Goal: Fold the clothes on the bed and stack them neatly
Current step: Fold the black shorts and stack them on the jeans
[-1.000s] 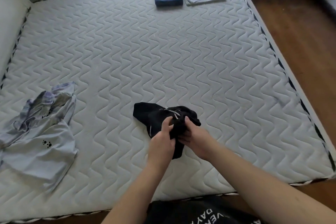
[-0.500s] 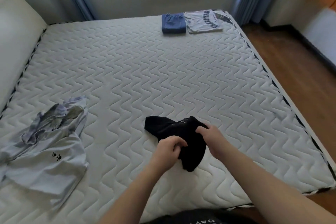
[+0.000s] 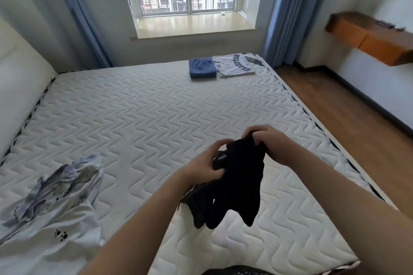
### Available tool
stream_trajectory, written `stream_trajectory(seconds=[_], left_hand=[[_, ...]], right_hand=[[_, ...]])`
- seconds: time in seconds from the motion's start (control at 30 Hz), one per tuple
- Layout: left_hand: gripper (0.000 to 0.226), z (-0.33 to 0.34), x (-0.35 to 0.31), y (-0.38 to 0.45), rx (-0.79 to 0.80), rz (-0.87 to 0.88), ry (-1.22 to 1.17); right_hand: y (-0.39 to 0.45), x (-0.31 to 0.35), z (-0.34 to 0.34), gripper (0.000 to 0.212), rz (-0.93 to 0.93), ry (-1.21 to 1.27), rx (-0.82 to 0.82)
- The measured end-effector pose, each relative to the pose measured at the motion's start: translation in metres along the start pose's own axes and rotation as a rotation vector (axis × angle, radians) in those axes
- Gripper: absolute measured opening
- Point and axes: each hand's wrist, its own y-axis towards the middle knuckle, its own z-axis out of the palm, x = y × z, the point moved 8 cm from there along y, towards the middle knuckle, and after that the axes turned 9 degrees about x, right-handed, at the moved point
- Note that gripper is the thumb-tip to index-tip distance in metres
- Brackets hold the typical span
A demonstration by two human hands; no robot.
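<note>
A black garment (image 3: 232,187) hangs in the air above the near part of the bare white mattress (image 3: 145,114). My left hand (image 3: 203,163) grips its left upper edge and my right hand (image 3: 270,143) grips its upper right edge; the cloth droops below both hands. At the far edge of the mattress lie folded blue jeans (image 3: 202,67) and, right beside them, a folded white T-shirt (image 3: 237,65) with dark lettering. An unfolded pale T-shirt (image 3: 51,214) with a paw print lies crumpled at the near left.
A padded headboard (image 3: 20,73) runs along the left. Wooden floor (image 3: 348,118) lies to the right of the bed, with an orange wall shelf (image 3: 368,38) above it. A window and blue curtains stand behind the bed.
Both hands have lifted the black garment off the mattress, so it now hangs from them. The view has tilted upward, bringing the window into sight.
</note>
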Motion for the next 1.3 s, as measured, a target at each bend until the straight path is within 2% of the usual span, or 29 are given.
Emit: stream_trajectory(seconds=[0.13, 0.3, 0.47, 0.57, 0.63, 0.77, 0.9, 1.03, 1.13, 1.3], left_hand=[[0.07, -0.004, -0.02, 0.017, 0.112, 0.058, 0.029], [0.072, -0.009, -0.029, 0.023, 0.165, 0.033, 0.105], [0.046, -0.005, -0.011, 0.014, 0.209, -0.075, 0.169], [0.04, -0.005, 0.005, 0.007, 0.226, -0.133, 0.172], [0.036, -0.005, 0.011, 0.002, 0.217, -0.162, 0.197], [0.027, -0.016, 0.012, -0.003, 0.077, -0.166, 0.196], [0.05, -0.045, -0.002, -0.014, -0.049, -0.082, 0.112], [0.042, -0.082, -0.025, -0.018, -0.073, -0.066, 0.354], [0.035, -0.111, -0.042, -0.019, -0.108, -0.084, 0.573], [0.024, -0.144, -0.061, -0.02, -0.182, -0.054, 0.709]], right_hand=[[-0.007, 0.035, -0.013, 0.029, -0.074, -0.052, 0.01], [-0.015, 0.046, -0.045, 0.028, -0.113, -0.066, -0.165], [-0.027, 0.041, -0.074, 0.029, -0.151, 0.031, -0.312], [-0.031, 0.035, -0.094, 0.031, -0.158, 0.112, -0.437], [-0.033, 0.029, -0.103, 0.033, -0.162, 0.158, -0.493], [-0.037, 0.013, -0.116, 0.037, -0.15, 0.167, -0.54], [-0.046, -0.002, -0.128, 0.044, -0.119, 0.019, -0.582], [-0.047, -0.005, -0.128, 0.052, -0.119, -0.265, -0.442], [-0.049, 0.004, -0.12, 0.057, -0.156, -0.573, -0.3], [-0.043, 0.015, -0.11, 0.029, -0.263, -0.935, -0.218]])
